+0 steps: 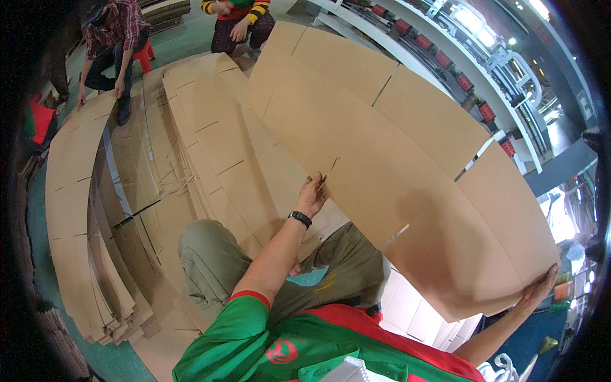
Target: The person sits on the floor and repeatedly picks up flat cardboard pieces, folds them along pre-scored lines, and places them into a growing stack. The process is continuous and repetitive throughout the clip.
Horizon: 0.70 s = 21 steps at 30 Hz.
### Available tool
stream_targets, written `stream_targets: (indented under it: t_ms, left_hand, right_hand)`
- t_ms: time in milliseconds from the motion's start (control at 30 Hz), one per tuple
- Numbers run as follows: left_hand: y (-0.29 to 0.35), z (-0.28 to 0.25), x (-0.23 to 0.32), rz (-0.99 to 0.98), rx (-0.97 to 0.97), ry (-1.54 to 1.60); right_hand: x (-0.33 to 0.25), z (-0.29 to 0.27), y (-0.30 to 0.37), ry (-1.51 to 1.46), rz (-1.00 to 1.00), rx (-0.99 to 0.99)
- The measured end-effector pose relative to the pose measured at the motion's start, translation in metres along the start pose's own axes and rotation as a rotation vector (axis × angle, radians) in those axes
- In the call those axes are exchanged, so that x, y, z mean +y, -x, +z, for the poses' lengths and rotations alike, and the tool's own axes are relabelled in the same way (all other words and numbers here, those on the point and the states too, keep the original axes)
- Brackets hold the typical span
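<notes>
A large slotted cardboard sheet (394, 153), scored into flap panels, is held tilted up in front of me and to my right. My left hand (312, 195) has its fingers closed on the near edge of the sheet, beside one of the slots. At the sheet's right end, my right hand (540, 288) is closed around the edge, with part of its fingers hidden behind the board. Under the lifted sheet's left end, a stack of similar flat cardboard sheets (219, 137) lies past my knees.
Another cardboard stack (73, 191) curves along the left side. Two people sit at the far side, one with hands on that stack's far end. A red stool (145, 56) stands behind them. A long machine with red rollers (442, 59) runs along the right. White-looking sheets (414, 312) lie beside me.
</notes>
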<state>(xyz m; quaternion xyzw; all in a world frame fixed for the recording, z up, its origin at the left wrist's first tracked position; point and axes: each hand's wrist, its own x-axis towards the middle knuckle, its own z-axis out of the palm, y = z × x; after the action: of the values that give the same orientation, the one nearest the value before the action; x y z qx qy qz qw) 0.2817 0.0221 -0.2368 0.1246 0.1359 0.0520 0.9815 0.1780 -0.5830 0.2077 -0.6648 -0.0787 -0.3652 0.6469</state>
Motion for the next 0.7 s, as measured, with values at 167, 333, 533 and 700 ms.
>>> stream_targets:
  t_ms: [167, 333, 533, 700]
  left_hand:
    - [-0.001, 0.003, -0.001, -0.001, -0.02, -0.006]
    - [-0.002, 0.007, -0.001, -0.011, 0.022, -0.02]
    - [-0.004, 0.003, 0.001, -0.032, -0.038, -0.027]
    - [-0.008, -0.001, 0.002, -0.032, -0.105, 0.003]
  right_hand:
    - [0.005, -0.006, 0.0, -0.018, 0.007, -0.013]
    - [0.008, -0.007, 0.004, -0.09, 0.059, 0.035]
    - [0.011, -0.008, 0.006, -0.007, -0.007, -0.048]
    - [0.018, -0.022, -0.003, 0.031, -0.017, -0.024]
